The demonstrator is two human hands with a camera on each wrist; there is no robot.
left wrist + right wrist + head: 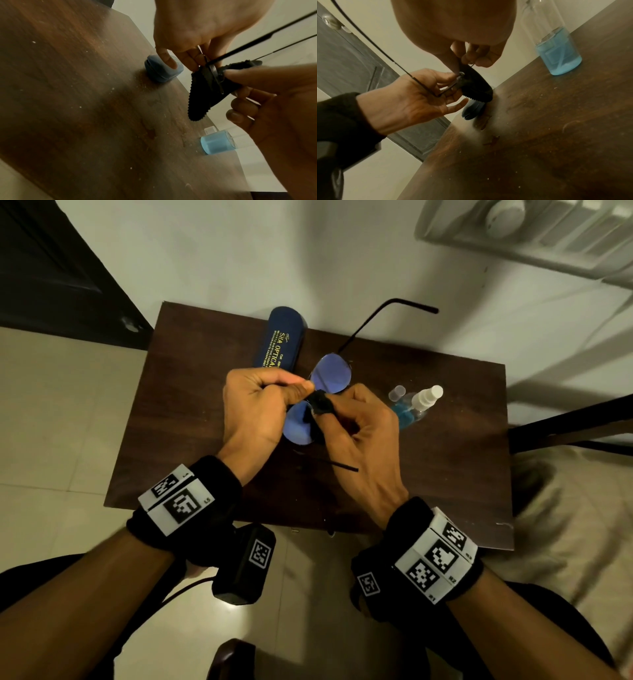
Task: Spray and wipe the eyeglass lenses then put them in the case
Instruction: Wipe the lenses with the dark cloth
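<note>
I'm mid-wipe: my left hand [255,405] pinches the eyeglasses [330,373] above the tabletop [191,392], my right hand [359,433] pinches the black cloth [320,404] around the near lens. Next, the far lens, then the closed case [281,337].

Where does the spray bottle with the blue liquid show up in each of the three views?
Head: spray bottle stands on the dark wooden table, right of centre, beyond the right hand.
Left wrist: lower right of centre, only its blue base clear.
Right wrist: upper right, upright near the table edge.
Shared landmark: the black cloth pinched between both hands.
</note>
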